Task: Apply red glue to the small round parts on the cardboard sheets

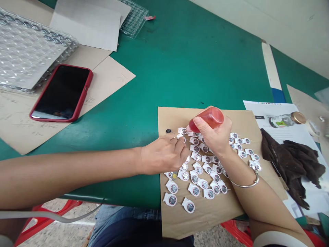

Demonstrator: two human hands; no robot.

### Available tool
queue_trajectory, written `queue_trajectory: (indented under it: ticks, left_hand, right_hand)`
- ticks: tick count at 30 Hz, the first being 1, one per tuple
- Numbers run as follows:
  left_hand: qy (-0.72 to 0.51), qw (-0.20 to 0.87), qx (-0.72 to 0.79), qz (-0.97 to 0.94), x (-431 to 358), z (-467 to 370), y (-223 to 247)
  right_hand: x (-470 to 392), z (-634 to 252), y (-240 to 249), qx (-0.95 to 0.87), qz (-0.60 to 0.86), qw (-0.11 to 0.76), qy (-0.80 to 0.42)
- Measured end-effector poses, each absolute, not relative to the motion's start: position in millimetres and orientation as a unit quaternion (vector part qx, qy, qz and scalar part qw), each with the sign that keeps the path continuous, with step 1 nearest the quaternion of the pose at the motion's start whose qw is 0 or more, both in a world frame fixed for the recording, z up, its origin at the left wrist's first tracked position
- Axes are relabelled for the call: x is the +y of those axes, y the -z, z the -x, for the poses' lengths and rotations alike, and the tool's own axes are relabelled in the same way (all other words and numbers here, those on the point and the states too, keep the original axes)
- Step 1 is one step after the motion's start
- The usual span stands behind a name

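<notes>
My right hand is wrapped round a translucent red bottle, tilted with its base up and its other end toward the far-left white pieces. My left hand is closed, fingers curled, beside the same pieces. What it holds is hidden, though a yellowish bit shows just below the fingers. Under both hands lie many small white tabs, each with a round silvery disc, such as the nearest one. They rest on a brown cardboard sheet. A small black round part lies near my left fingertips.
A red-cased phone lies at left beside a clear blister tray and white sheets. To the right are a dark brown cloth, a glass jar with a gold lid and printed paper. The table is green.
</notes>
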State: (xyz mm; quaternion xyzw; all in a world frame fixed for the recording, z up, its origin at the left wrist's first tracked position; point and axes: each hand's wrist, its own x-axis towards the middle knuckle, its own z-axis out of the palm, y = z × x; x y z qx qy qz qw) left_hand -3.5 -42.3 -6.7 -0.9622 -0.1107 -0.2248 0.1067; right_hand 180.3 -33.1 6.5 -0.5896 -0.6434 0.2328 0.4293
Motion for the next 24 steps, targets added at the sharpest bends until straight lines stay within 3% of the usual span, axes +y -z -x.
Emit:
queue_trajectory:
  ticks: [24]
  left_hand:
    - [0.227, 0.11, -0.108, 0.962, -42.2, 4.0, 7.3]
  right_hand:
    - [-32.7, -180.9, -3.7, -0.641, 0.592, 0.433, -0.227]
